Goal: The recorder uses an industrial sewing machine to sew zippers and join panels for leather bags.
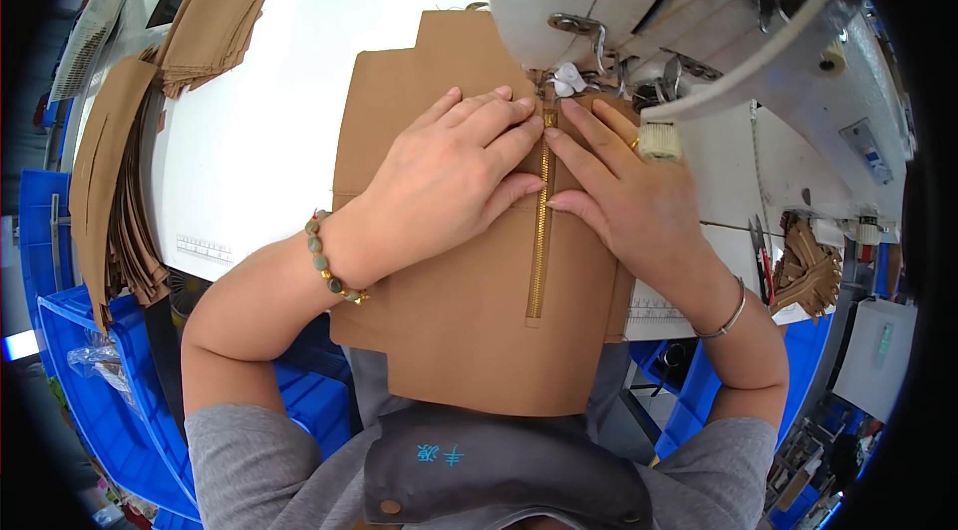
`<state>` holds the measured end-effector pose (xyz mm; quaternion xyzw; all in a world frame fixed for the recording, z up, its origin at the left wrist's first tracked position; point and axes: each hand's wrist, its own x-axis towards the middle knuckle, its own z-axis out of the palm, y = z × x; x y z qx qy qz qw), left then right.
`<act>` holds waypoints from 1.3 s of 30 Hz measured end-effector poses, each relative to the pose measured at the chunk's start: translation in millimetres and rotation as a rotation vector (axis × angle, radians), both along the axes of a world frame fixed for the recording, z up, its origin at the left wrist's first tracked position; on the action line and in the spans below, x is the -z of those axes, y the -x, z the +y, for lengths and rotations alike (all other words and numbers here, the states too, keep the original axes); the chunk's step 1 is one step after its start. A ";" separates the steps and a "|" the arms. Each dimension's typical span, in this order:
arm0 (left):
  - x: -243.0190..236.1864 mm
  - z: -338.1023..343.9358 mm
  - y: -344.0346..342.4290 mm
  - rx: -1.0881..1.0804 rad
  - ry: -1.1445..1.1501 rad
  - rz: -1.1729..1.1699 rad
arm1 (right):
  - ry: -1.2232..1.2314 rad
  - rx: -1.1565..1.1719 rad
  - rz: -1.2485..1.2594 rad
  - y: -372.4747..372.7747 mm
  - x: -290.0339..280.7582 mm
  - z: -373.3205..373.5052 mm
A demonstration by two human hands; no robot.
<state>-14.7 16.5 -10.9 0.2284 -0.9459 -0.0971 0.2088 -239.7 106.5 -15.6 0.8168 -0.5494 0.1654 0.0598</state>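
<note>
A brown leather-like panel (469, 350) with notched corners lies on the white sewing table and hangs over its front edge. A gold metal zipper (539, 261) sits in a long slot in it, running toward the presser foot (544, 91) of a sewing machine. My left hand (449, 156) rests flat on the panel left of the zipper, its fingers stretched toward the foot. On the other side, my right hand (634, 176) presses the panel with fingers spread, its thumb beside the zipper teeth. Both hands are open. The needle's tip is too small to make out.
The white sewing machine (619, 1) stands over the table's far right. Stacked brown panels (225, 11) lie at the far left, and more hang (105, 181) over the left edge. Scissors (762, 261) and small brown strips (806, 270) lie at right. Blue bins (110, 400) stand below.
</note>
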 end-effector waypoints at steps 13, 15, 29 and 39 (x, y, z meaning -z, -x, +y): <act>-1.0 -2.9 1.1 0.019 0.005 0.015 | 0.011 -0.037 -0.001 0.9 -0.3 -1.7; -1.6 -3.0 0.8 0.019 0.010 0.011 | -0.009 -0.034 -0.015 0.9 -0.3 -1.5; -2.8 -3.0 -1.0 0.016 0.045 0.003 | 0.153 0.220 -0.500 41.6 -46.7 -5.0; -2.7 -3.5 -1.2 0.032 0.043 0.013 | 0.206 0.221 -0.666 38.4 -40.4 -20.2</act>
